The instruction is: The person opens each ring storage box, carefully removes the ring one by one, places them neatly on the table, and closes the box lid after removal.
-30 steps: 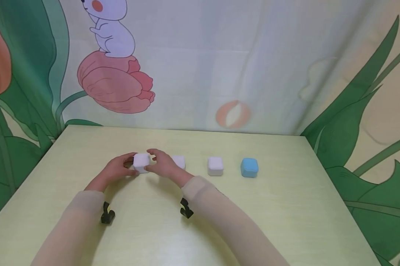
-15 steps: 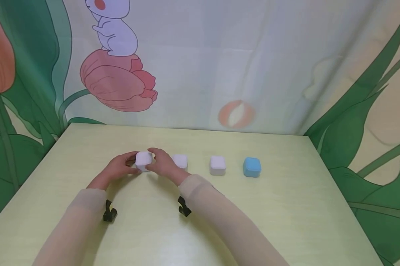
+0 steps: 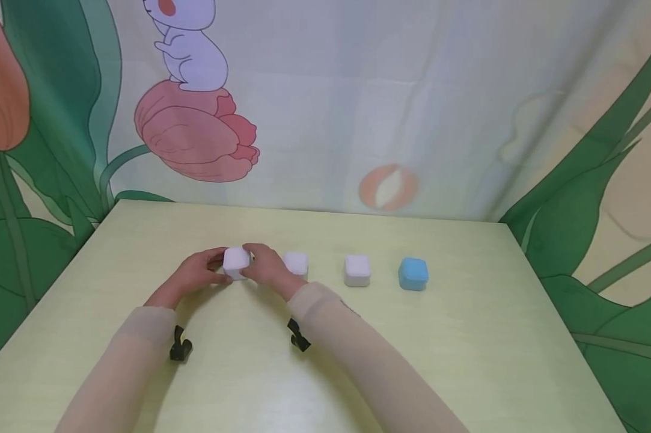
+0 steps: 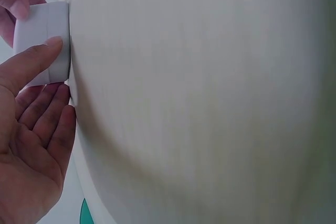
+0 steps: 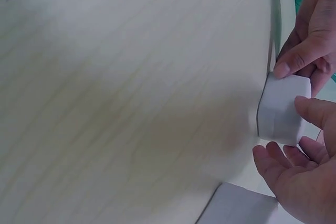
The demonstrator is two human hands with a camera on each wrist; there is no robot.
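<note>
Toward the left of the table, a small white box (image 3: 236, 260) with rounded corners sits between both hands. In the left wrist view a thin seam runs along the side of this box (image 4: 39, 22). My left hand (image 3: 198, 272) grips it from the left, thumb on the near side and fingers round the far side. From the right, my right hand (image 3: 267, 266) holds the same box, its thumb (image 5: 310, 107) against it and its fingers curled at the far side. Behind the right wrist, a second white box (image 3: 297, 262) is partly covered.
Farther right in the row stand another white box (image 3: 356, 269) and a blue box (image 3: 413, 273). They rest on a pale wooden table (image 3: 439, 349). A printed curtain (image 3: 314, 120) hangs along the table's back edge. Black wrist cameras hang under both sleeves.
The right hand's fingers have closed in on the white box from a more spread pose. The left hand keeps its hold. The whole head view has shifted slightly.
</note>
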